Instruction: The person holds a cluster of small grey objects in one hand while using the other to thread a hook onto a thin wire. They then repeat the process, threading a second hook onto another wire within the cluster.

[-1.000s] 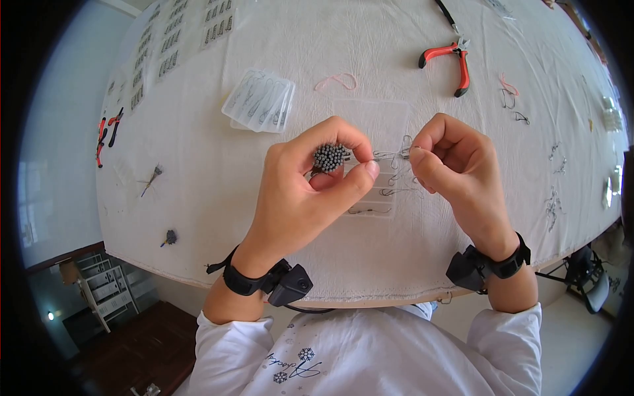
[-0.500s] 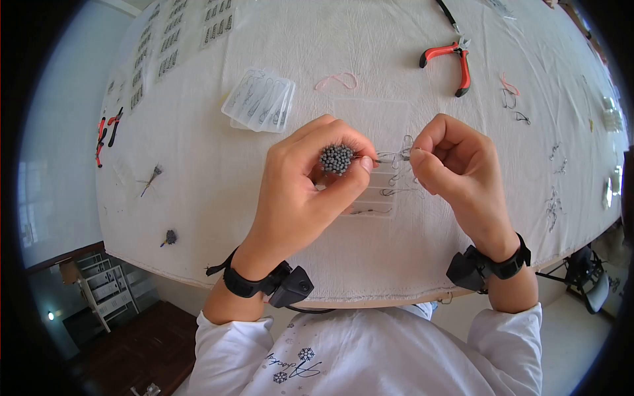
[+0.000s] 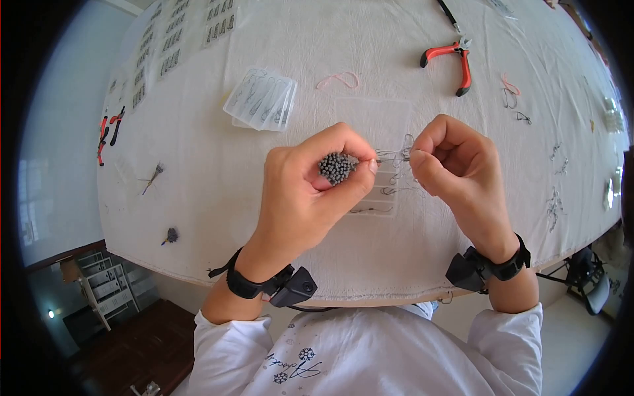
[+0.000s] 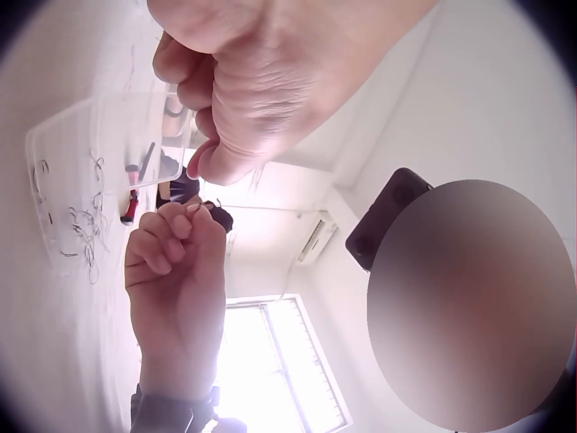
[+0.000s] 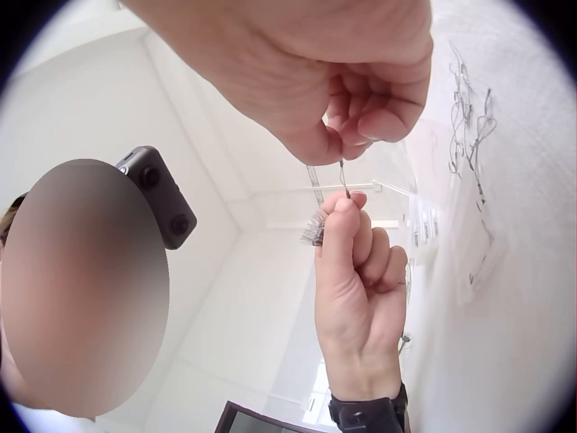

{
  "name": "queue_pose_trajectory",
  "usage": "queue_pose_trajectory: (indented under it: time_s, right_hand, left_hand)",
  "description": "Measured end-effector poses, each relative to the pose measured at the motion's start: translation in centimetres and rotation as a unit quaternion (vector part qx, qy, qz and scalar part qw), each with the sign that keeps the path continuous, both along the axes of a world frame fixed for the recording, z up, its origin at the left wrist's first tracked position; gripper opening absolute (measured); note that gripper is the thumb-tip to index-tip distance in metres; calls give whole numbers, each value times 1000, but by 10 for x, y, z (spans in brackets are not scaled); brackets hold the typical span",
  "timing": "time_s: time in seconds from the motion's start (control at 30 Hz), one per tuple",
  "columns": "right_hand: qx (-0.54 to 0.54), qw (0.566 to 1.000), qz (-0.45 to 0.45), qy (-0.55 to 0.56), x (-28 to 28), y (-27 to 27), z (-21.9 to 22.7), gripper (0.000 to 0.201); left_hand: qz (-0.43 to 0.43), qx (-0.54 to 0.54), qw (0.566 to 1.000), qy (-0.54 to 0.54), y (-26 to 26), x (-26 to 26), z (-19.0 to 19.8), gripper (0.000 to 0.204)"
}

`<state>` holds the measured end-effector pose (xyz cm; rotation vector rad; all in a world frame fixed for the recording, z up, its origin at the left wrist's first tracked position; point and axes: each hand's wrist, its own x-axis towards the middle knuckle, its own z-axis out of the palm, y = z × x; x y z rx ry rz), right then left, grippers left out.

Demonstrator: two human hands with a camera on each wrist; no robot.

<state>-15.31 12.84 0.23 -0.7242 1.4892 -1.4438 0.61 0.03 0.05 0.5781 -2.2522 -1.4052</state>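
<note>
The left hand (image 3: 310, 181) holds a bundle of thin pieces with grey bead-like ends (image 3: 335, 168) in its curled fingers. Its thumb and forefinger tips meet at a thin wire piece. Opposite, the right hand (image 3: 462, 158) pinches the other end of that small piece between thumb and forefinger. In the right wrist view the short thin piece (image 5: 344, 179) spans the narrow gap between both hands' fingertips. Under the hands lies a clear compartment box (image 3: 373, 210) with thin wire loops inside, partly hidden by the left hand.
Clear boxes with wire pieces (image 3: 259, 99) lie beyond the left hand. Red-handled pliers (image 3: 465, 69) rest at the back right, and a pink cord (image 3: 338, 80) lies at the back. Small bundles (image 3: 172, 235) are on the left; loose wire pieces (image 3: 553, 208) are on the right.
The left hand's fingers and the bundle have shifted slightly, the bundle first turning right, then a little down. The right hand has barely moved and keeps its pinch.
</note>
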Motion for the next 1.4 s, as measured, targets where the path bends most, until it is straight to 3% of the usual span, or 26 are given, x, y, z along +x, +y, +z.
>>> queue_pose_trajectory:
  time_s: [0.8,1.2,1.4]
  right_hand:
    - [-16,1000,2,5,3,1,-3,8]
    - [-13,1000,-6,8,1,-1,-4,8]
    - [-12,1000,-18,0,1,-1,-5,9]
  left_hand:
    - [27,-13,998,63,7,-5,-11,6]
    - [55,-29,998,19,4,-5,-7,3]
    - [70,-13,996,48,1,-4,-9,3]
